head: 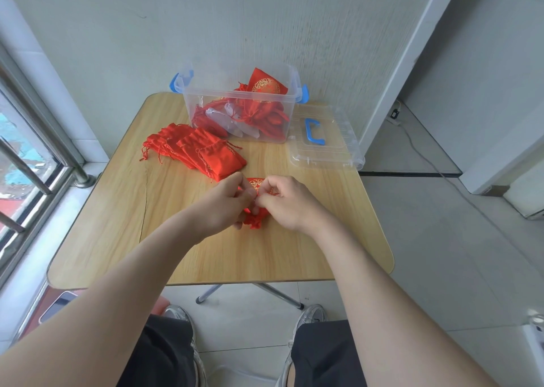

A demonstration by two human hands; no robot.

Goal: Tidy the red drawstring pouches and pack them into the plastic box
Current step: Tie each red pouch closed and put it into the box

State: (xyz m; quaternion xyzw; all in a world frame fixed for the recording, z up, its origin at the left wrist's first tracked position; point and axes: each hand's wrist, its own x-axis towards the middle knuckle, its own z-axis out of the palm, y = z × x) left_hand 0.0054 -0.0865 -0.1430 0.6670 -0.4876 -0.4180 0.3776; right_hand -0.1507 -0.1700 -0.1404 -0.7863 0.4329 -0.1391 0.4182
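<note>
A red drawstring pouch (255,216) with gold print lies on the table's middle, between my hands. My left hand (228,202) pinches its left side with curled fingers. My right hand (290,201) pinches its right side the same way. Most of the pouch is hidden by my fingers. A flat stack of red pouches (197,151) lies to the left, just in front of the clear plastic box (282,105). The box stands at the table's back and holds several more red pouches (262,111).
The box's clear lid (325,145) with a blue handle lies on the table to the right of the box. The wooden table (147,239) stands against a wall, with a window on the left. A cable runs along the floor at the right.
</note>
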